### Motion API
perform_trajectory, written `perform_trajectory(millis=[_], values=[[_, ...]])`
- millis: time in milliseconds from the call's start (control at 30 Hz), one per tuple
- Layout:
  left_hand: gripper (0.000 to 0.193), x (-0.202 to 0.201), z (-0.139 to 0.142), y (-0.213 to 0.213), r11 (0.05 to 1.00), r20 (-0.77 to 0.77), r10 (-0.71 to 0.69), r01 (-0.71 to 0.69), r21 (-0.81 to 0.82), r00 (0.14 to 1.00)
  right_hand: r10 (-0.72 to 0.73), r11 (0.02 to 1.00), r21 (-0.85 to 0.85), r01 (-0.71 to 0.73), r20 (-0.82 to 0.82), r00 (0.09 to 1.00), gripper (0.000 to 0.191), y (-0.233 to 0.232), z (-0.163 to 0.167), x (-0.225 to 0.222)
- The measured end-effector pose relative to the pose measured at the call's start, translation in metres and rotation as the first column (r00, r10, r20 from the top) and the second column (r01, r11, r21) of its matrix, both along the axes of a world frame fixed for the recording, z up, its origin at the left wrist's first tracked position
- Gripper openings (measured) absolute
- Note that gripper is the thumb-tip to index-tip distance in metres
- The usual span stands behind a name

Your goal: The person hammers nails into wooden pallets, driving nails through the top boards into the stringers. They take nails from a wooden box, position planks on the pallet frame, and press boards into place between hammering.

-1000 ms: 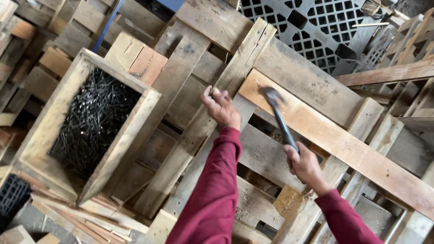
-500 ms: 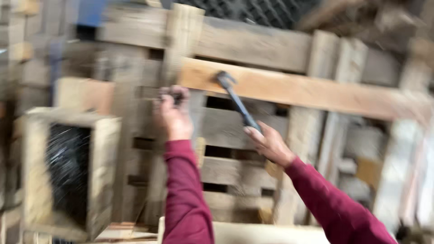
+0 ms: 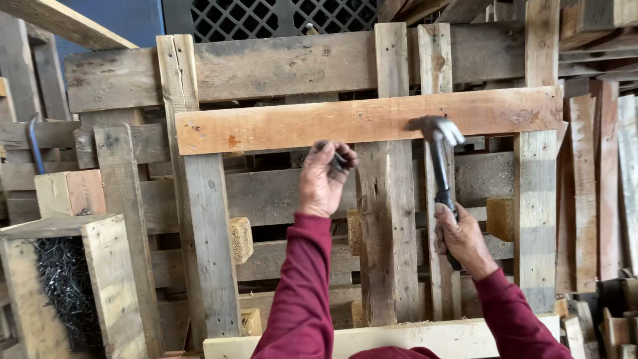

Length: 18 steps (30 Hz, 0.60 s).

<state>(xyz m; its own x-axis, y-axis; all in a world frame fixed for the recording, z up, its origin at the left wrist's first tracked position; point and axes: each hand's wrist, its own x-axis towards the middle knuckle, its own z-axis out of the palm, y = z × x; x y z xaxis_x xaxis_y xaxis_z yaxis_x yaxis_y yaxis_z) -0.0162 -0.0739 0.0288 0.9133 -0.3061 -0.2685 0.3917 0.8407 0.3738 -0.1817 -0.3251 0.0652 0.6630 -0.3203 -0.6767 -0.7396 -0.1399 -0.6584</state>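
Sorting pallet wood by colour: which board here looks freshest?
The orange-tan horizontal board under the hammer head; the boards around it are grey and weathered.

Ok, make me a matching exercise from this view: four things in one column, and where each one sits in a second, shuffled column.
Things:
1. hammer
2. nails
3. wooden box of nails
4. orange-toned board

Places:
A. nailed across the top of the pallet
B. lower left, beside the pallet
C. in the right hand
D. pinched in the left hand

Pairs: 1-C, 2-D, 3-B, 4-A
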Motion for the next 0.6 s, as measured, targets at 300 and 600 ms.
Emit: perform_trajectory(millis=[300,600], values=[[0.016,0.003,-0.036,-0.054,0.996,0.044,-0.014,0.018,-0.092,0.999,-0.024,0.985,0.165,-0.049,0.409,0.912,0.043,-0.003,0.0,-0.026],[0.034,0.03,-0.012,-0.035,0.975,-0.018,-0.089,0.091,0.202,0.996,-0.008,0.972,0.235,-0.005,0.053,0.999,0.042,-0.021,-0.043,0.004]])
